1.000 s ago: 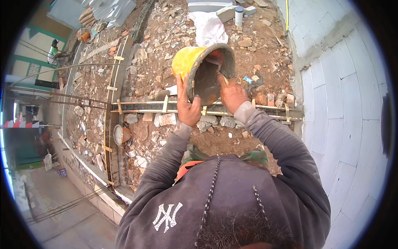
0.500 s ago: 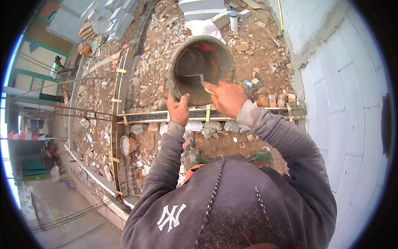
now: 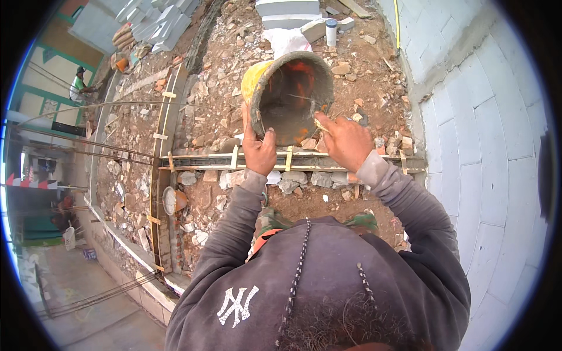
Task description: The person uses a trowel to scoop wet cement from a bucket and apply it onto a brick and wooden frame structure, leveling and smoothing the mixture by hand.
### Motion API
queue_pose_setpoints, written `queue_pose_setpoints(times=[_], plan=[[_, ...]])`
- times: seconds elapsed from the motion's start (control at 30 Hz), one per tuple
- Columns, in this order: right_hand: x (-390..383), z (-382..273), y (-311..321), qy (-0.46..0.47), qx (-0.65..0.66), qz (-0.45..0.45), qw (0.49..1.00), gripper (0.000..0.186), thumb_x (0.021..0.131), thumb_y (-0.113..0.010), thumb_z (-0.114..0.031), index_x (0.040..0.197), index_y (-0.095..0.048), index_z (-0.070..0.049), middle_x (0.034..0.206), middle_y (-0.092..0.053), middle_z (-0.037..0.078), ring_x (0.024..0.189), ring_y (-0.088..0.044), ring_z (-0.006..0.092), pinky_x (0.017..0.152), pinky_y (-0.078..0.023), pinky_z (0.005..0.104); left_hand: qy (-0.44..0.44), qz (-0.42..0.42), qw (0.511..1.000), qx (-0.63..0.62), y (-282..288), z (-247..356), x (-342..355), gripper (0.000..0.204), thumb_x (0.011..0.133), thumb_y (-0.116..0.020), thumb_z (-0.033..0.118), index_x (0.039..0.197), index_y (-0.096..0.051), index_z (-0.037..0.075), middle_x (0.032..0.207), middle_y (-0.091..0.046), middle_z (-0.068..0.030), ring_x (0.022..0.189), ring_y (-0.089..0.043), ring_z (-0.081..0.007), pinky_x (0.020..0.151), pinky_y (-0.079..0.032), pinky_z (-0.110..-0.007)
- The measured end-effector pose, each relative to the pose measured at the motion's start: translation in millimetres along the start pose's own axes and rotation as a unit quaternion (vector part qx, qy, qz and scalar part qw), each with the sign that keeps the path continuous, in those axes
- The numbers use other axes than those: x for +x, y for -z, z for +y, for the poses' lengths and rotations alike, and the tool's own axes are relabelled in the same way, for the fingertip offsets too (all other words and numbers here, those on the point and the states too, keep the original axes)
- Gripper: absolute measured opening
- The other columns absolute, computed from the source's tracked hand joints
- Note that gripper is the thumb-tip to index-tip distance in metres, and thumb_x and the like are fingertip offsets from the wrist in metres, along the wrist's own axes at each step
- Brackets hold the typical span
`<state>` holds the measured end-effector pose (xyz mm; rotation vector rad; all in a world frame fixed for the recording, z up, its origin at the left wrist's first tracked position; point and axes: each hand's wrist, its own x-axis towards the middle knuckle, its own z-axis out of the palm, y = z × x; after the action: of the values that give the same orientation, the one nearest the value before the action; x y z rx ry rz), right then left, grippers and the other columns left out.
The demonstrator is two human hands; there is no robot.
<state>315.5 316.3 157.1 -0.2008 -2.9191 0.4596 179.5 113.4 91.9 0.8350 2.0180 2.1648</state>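
Note:
A yellow bucket (image 3: pixel 253 79) with a mortar-crusted rim is tilted, its mouth turned toward me. Wet grey mortar (image 3: pixel 284 124) lies inside, and patches of orange inner wall show through. My left hand (image 3: pixel 259 155) grips the bucket's near left rim, thumb on the mouth side and fingers along the outside. Closed around the handle of a trowel (image 3: pixel 319 124), my right hand (image 3: pixel 349 144) is at the near right of the rim. The trowel's blade is mostly hidden within the dark bucket.
Below the bucket runs a timber-edged trench form (image 3: pixel 257 161) with rebar. Rubble covers the soil. A grey block wall (image 3: pixel 480 152) rises on the right. Behind the bucket are a white sack (image 3: pixel 287 42), grey blocks (image 3: pixel 287 20) and a blue-lidded container (image 3: pixel 331 32). Another person (image 3: pixel 79 86) is far left.
The bucket has tipped to the right, and its yellow outer side now shows. My right hand has shifted right and toward me with the trowel. My left hand stays on the rim.

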Motion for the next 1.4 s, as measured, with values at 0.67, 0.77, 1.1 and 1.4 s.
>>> queue_pose_setpoints(times=[0.67,0.77,1.1,1.4], plan=[[37.0,84.9,-20.4,-0.138,0.038,-0.052,0.988,0.046,0.098,-0.057,-0.025,0.139,-0.063,-0.004,0.099,-0.073,0.024,0.095,-0.072,0.0415,0.083,-0.056,0.0522,-0.068,-0.051,0.995,0.042,-43.7,10.0,-10.3,0.077,0.084,-0.051,-0.012,0.159,-0.036,-0.001,0.171,-0.013,-0.0247,0.155,-0.027,-0.0314,0.122,-0.03,-0.038],[47.8,101.3,-20.0,-0.204,0.335,-0.241,0.888,0.05,0.104,-0.058,-0.031,0.148,-0.057,-0.009,0.069,-0.065,0.009,0.054,-0.061,0.0156,0.049,-0.05,0.0322,-0.07,-0.07,0.994,0.056,-36.6,11.9,-5.5,0.077,0.084,-0.049,-0.013,0.159,-0.037,0.001,0.172,-0.012,-0.0246,0.156,-0.024,-0.0323,0.121,-0.031,-0.038],[55.2,98.7,-145.2,-0.227,0.657,-0.265,0.668,0.054,0.103,-0.06,-0.033,0.152,-0.052,-0.012,0.075,-0.062,0.001,0.047,-0.049,0.0064,0.039,-0.037,0.0234,0.055,-0.057,0.994,0.069,-4.6,-89.2,5.0,0.073,0.087,-0.052,-0.011,0.158,-0.034,-0.003,0.161,-0.037,-0.0212,0.146,-0.041,-0.0263,0.116,-0.038,-0.036],[73.2,172.3,-300.3,-0.237,0.616,-0.259,0.705,0.049,0.105,-0.056,-0.021,0.152,-0.052,-0.01,0.077,-0.064,0.0,0.051,-0.05,0.0019,0.043,-0.041,0.0198,0.395,0.214,0.878,-0.167,85.1,-294.7,1.2,0.033,0.091,-0.055,0.003,0.124,-0.05,0.003,0.108,-0.061,-0.0151,0.095,-0.07,-0.0358,0.076,-0.065,-0.054]])
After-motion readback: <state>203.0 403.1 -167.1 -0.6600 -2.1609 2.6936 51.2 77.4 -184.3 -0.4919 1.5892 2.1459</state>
